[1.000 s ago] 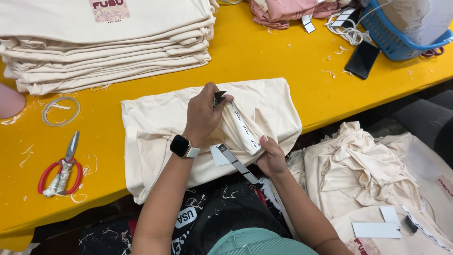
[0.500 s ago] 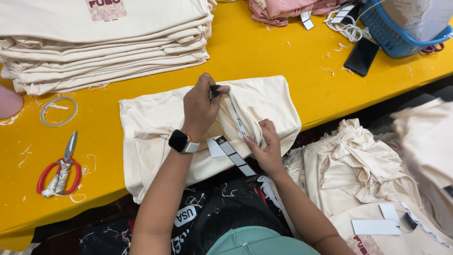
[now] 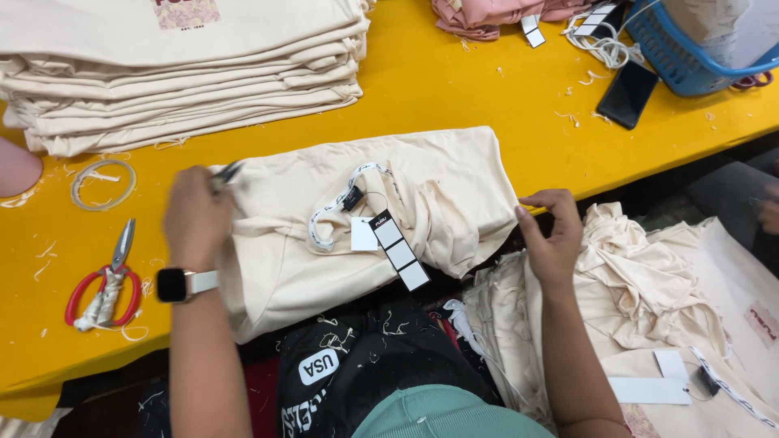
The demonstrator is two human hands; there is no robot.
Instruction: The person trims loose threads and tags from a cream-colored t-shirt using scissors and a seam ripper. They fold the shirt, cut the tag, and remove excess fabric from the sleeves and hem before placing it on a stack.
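Observation:
A folded cream garment lies on the yellow table in front of me. On it rest a white printed ribbon loop and a string of white hang tags. My left hand, with a smartwatch on the wrist, is at the garment's left edge and grips a small dark tool; the hand is blurred. My right hand is at the garment's right edge, fingers loosely apart, with the thumb touching the cloth.
A stack of folded cream garments fills the back left. Red-handled scissors and a clear tape ring lie at left. A black phone, a blue basket and pink clothes sit at the back right. Crumpled cream garments are piled at right.
Both hands have left the garment's neck: the left moved leftward with the tool, the right moved to the right edge. The tags and ribbon now lie free on the garment.

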